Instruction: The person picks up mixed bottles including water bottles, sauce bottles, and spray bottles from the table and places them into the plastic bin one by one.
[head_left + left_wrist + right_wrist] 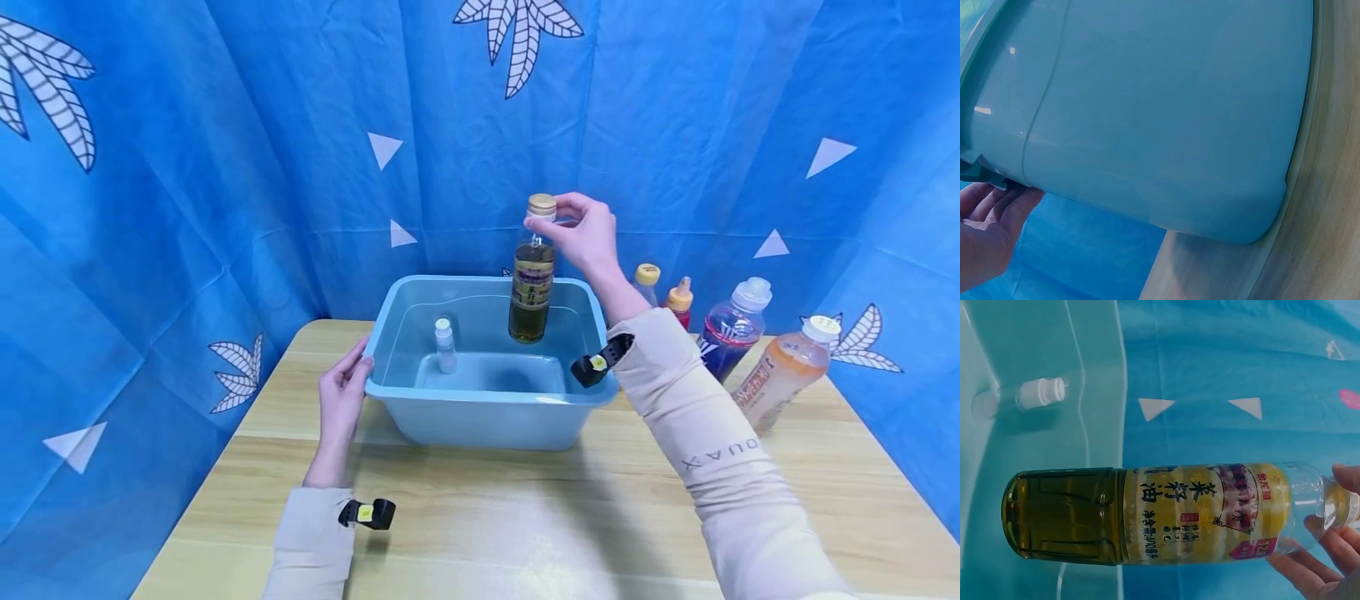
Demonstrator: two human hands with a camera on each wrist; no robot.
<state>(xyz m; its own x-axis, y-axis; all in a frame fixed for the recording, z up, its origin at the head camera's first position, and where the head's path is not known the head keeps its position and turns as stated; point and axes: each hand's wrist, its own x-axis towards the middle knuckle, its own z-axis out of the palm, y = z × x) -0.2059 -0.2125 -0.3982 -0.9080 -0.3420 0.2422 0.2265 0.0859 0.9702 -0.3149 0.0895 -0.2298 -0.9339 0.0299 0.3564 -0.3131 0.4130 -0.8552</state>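
My right hand [588, 233] grips a bottle of cooking oil [531, 292] by its neck, just under the gold cap. The bottle hangs upright over the right half of a light blue plastic basin [480, 421], its base below the level of the far rim. In the right wrist view the oil bottle [1197, 515] shows a yellow label, with fingers around the neck. On the basin's left rim, my left hand [343, 396] holds the edge, its fingers under the lip in the left wrist view. A small white-capped bottle [446, 346] stands inside the basin at the left.
Right of the basin stand several bottles: a yellow-capped one [647, 279], a red squeeze bottle [680, 302], a dark purple drink bottle [731, 329] and an orange drink bottle [787, 371]. A blue curtain [315, 125] hangs behind the wooden table [480, 517].
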